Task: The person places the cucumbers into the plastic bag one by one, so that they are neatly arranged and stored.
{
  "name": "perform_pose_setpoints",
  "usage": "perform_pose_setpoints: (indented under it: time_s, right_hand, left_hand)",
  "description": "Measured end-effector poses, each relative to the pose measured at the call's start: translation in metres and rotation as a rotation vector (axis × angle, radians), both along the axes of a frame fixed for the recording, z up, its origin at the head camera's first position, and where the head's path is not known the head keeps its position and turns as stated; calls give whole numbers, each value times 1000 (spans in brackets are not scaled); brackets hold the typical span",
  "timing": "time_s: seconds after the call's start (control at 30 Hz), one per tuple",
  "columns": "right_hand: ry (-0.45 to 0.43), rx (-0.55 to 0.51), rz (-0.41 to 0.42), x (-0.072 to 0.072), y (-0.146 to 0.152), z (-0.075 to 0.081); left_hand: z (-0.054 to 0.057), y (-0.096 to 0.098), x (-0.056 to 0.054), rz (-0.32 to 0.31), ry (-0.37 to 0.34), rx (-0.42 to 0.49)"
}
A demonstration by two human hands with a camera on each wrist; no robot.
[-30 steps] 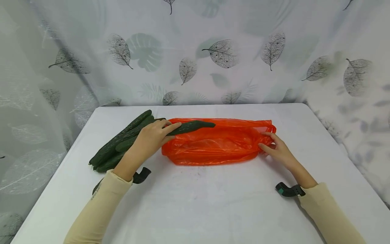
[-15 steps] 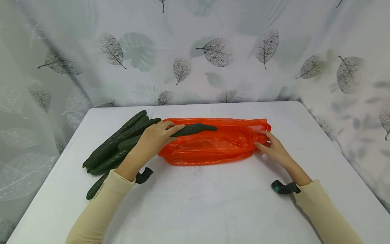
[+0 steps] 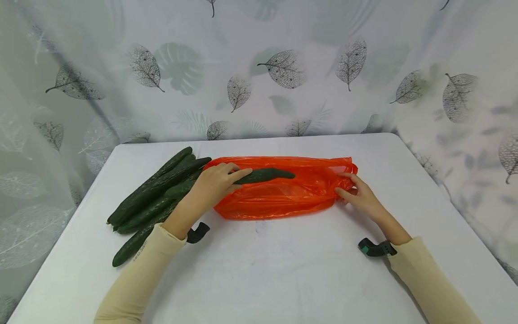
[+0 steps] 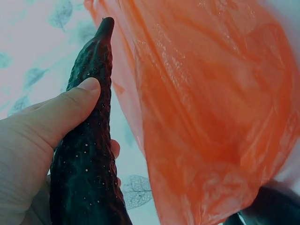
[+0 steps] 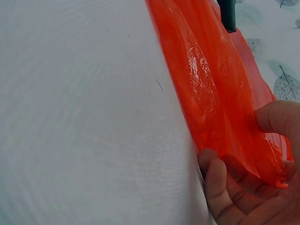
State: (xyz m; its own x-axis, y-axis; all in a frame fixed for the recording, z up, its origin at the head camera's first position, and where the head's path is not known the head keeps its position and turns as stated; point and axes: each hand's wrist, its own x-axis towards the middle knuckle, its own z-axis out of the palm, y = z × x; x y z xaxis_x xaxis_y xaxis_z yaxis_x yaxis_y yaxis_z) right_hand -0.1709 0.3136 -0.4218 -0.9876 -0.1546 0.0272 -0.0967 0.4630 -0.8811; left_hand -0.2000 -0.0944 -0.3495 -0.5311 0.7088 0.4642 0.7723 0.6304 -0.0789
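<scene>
My left hand grips a dark green cucumber, whose narrow end points right over a red plastic bag. In the left wrist view the thumb lies along the bumpy cucumber, and fingertips show on its far side; the bag is beside it. At the bag's right end, my right hand holds the plastic between thumb and fingers. The right wrist view shows that hand with the crumpled bag edge in its grasp. Part of the held cucumber is hidden behind the left hand.
Several more cucumbers lie in a slanting pile at the left of the white table, partly behind the left forearm. A leaf-patterned curtain hangs behind the table and along its sides. Dark camera mounts sit on both wrists.
My left hand has moved slightly to the right relative to the bag, carrying the cucumber further over it. The right hand keeps its hold on the bag's end. The head view has shifted slightly.
</scene>
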Motion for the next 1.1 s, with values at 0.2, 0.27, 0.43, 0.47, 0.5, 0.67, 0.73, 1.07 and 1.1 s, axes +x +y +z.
perform_pose_setpoints:
  time_s: [0.2, 0.27, 0.43, 0.47, 0.5, 0.67, 0.73, 1.07, 1.1]
  right_hand:
    - [2, 2, -6, 1, 0, -1]
    - [5, 5, -8, 1, 0, -1]
    - [24, 2, -5, 1, 0, -4]
    - [30, -4, -3, 1, 0, -4]
    - [36, -10, -3, 1, 0, -5]
    - [54, -32, -7, 0, 0, -8]
    - [45, -23, -14, -1, 0, -8]
    - [-8, 7, -34, 0, -1, -4]
    - [-10, 10, -37, 0, -1, -4]
  left_hand:
    - [-4, 6, -4, -32, -24, 24]
    - [-4, 10, -4, -33, -48, 26]
    - [-2, 18, -5, -30, -92, 27]
    - [-2, 19, -5, -34, -94, 27]
    - [-2, 21, -6, -39, -93, 25]
    - [-3, 30, -9, -69, -98, 21]
    - [-3, 33, -10, -80, -105, 28]
    - [-6, 46, -12, -118, -83, 61]
    - [-6, 47, -12, -119, -83, 60]
